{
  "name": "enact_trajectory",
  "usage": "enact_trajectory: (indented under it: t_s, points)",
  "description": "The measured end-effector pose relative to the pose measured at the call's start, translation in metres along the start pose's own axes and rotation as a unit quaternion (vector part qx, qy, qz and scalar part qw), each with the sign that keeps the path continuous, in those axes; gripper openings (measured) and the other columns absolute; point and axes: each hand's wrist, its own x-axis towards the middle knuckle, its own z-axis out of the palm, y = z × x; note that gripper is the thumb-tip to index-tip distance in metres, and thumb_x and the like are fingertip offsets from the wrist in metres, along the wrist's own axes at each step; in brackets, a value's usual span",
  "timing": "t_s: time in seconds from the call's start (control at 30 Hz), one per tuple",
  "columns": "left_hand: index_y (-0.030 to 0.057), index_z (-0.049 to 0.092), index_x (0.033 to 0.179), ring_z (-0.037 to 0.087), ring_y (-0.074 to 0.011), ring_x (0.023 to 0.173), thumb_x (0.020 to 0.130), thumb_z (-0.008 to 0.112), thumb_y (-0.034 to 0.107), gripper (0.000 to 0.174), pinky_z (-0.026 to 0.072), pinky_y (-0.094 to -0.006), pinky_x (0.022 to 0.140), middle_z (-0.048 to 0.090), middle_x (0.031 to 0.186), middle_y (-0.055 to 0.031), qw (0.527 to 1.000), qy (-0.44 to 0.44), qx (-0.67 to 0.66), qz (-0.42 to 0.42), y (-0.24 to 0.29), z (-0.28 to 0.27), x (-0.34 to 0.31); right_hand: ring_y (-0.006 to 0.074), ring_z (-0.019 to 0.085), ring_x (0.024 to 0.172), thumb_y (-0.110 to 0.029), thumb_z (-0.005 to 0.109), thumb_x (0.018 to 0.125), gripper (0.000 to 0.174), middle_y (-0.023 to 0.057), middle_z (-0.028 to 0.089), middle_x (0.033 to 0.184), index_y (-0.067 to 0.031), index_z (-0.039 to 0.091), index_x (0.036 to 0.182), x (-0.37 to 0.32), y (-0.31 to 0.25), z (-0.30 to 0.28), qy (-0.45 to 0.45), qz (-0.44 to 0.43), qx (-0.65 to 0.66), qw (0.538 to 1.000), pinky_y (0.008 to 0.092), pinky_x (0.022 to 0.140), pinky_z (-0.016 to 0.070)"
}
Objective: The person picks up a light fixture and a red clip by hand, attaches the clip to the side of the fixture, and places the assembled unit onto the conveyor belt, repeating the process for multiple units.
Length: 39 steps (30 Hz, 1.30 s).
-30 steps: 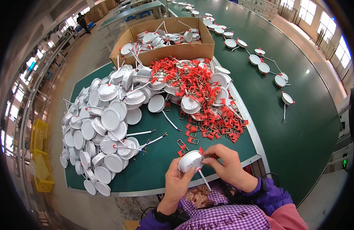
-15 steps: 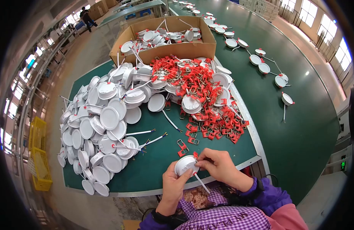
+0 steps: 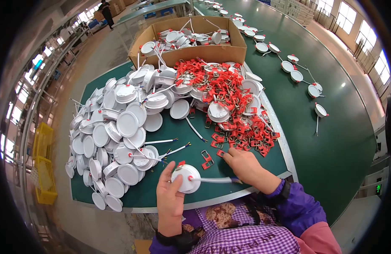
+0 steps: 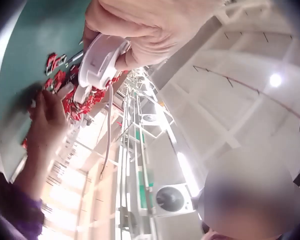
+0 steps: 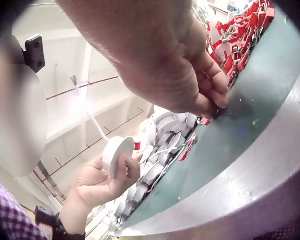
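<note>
In the head view my left hand (image 3: 169,201) holds a round white downlight (image 3: 191,183) over the table's near edge, thumb across its back. A red spring clip (image 3: 181,163) sits on the light's rim, and its white cord (image 3: 216,180) points right. My right hand (image 3: 246,167) is down at the near edge of the heap of red clips (image 3: 229,99). Its thumb and fingertips pinch a red clip (image 5: 206,121) on the tabletop, mostly hidden by the fingers in the right wrist view. Two loose clips (image 3: 207,159) lie between the hands.
A large pile of white downlights (image 3: 127,124) covers the table's left side. Behind stands a cardboard box (image 3: 195,54) holding more lights. On the right, a green conveyor (image 3: 330,156) carries a line of lights with red clips. Yellow crates (image 3: 45,169) stand at far left.
My right hand has let go of the downlight and moved up to the red clips. My left hand has shifted left, turning the light so its cord points right.
</note>
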Motion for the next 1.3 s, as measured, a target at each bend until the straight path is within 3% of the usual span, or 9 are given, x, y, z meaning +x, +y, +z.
enact_trajectory:
  t_s: [0.1, 0.23, 0.33, 0.4, 0.53, 0.67, 0.77, 1.0, 1.3]
  points:
    - [0.0032, 0.051, 0.119, 0.059, -0.0184, 0.092, 0.091, 0.052, 0.021, 0.033, 0.0504, -0.0312, 0.073, 0.058, 0.104, -0.0068, 0.98, 0.003, -0.139, -0.144, -0.006, -0.008, 0.005, 0.0285, 0.059, 0.077, -0.005, 0.057, 0.077, 0.016, 0.0112, 0.051, 0.083, -0.0012, 0.053, 0.092, -0.001, -0.004, 0.0, -0.014, 0.004, -0.015, 1.0, 0.0375, 0.063, 0.0494]
    - [0.0046, 0.051, 0.118, 0.059, -0.0168, 0.089, 0.09, 0.054, 0.023, 0.034, 0.0492, -0.0315, 0.069, 0.06, 0.102, -0.0052, 0.982, 0.026, -0.125, -0.138, -0.021, -0.004, 0.0, 0.0297, 0.059, 0.076, -0.005, 0.058, 0.078, 0.013, 0.0132, 0.054, 0.082, -0.0006, 0.053, 0.089, -0.009, -0.012, 0.001, 0.068, 0.055, 0.066, 0.994, 0.0363, 0.063, 0.0497]
    - [0.0081, 0.047, 0.121, 0.057, -0.0191, 0.095, 0.091, 0.053, 0.021, 0.033, 0.0491, -0.0341, 0.074, 0.055, 0.11, -0.0051, 0.978, -0.029, -0.137, -0.152, -0.025, -0.001, -0.002, 0.0254, 0.063, 0.075, -0.004, 0.057, 0.083, 0.009, 0.0133, 0.059, 0.082, 0.0017, 0.052, 0.088, -0.015, -0.025, -0.017, 0.075, 0.099, 0.235, 0.964, 0.0312, 0.063, 0.0504]
    - [0.0081, 0.043, 0.121, 0.055, -0.0208, 0.099, 0.09, 0.055, 0.017, 0.035, 0.049, -0.0362, 0.077, 0.054, 0.112, -0.0067, 0.974, -0.031, -0.153, -0.165, -0.031, 0.003, 0.002, 0.0183, 0.065, 0.075, -0.005, 0.058, 0.085, 0.011, 0.012, 0.063, 0.081, 0.0037, 0.053, 0.091, -0.017, -0.034, -0.02, 0.045, 0.228, 0.521, 0.822, 0.0266, 0.064, 0.0502]
    - [0.0091, 0.041, 0.114, 0.055, -0.0228, 0.103, 0.085, 0.058, 0.005, 0.034, 0.0487, -0.0394, 0.084, 0.053, 0.112, -0.0099, 0.98, -0.007, -0.121, -0.16, -0.045, 0.01, -0.001, 0.0114, 0.063, 0.075, -0.005, 0.058, 0.086, 0.014, 0.0093, 0.063, 0.08, 0.0052, 0.053, 0.095, -0.021, -0.045, -0.012, 0.051, 0.221, 0.591, 0.774, 0.0244, 0.064, 0.05]
    - [0.007, 0.038, 0.116, 0.057, -0.026, 0.102, 0.082, 0.061, -0.001, 0.042, 0.0481, -0.0431, 0.087, 0.053, 0.111, -0.0134, 0.981, -0.004, -0.103, -0.162, -0.045, 0.013, -0.003, 0.0108, 0.062, 0.071, -0.004, 0.056, 0.086, 0.011, 0.0087, 0.062, 0.08, 0.0037, 0.054, 0.094, -0.023, -0.049, -0.002, 0.08, 0.184, 0.514, 0.834, 0.0228, 0.062, 0.05]
    - [0.005, 0.037, 0.12, 0.058, -0.0221, 0.1, 0.082, 0.061, -0.002, 0.046, 0.05, -0.0386, 0.084, 0.053, 0.11, -0.0129, 0.986, -0.008, -0.112, -0.12, -0.035, 0.018, -0.006, 0.011, 0.061, 0.063, -0.004, 0.057, 0.086, 0.013, 0.0089, 0.062, 0.076, 0.0039, 0.051, 0.093, -0.019, -0.045, -0.016, 0.111, 0.256, 0.616, 0.736, 0.0228, 0.056, 0.0494]
    - [0.0006, 0.048, 0.111, 0.059, -0.015, 0.089, 0.079, 0.066, 0.0, 0.037, 0.0504, -0.0283, 0.077, 0.058, 0.101, -0.0071, 0.993, -0.001, -0.08, -0.089, -0.042, 0.016, 0.0, 0.0167, 0.061, 0.06, -0.007, 0.061, 0.082, 0.013, 0.0124, 0.061, 0.07, 0.0021, 0.058, 0.091, -0.018, -0.04, -0.015, 0.149, 0.214, 0.377, 0.889, 0.029, 0.055, 0.0469]
    - [-0.0016, 0.049, 0.106, 0.059, -0.0137, 0.085, 0.078, 0.067, -0.002, 0.033, 0.0499, -0.0246, 0.076, 0.058, 0.097, -0.008, 1.0, -0.007, -0.014, 0.015, -0.047, 0.02, 0.0, 0.0313, 0.059, 0.068, -0.005, 0.061, 0.081, 0.012, 0.0147, 0.058, 0.079, 0.0, 0.058, 0.092, -0.019, -0.05, -0.006, 0.182, 0.12, 0.315, 0.924, 0.0367, 0.058, 0.0473]
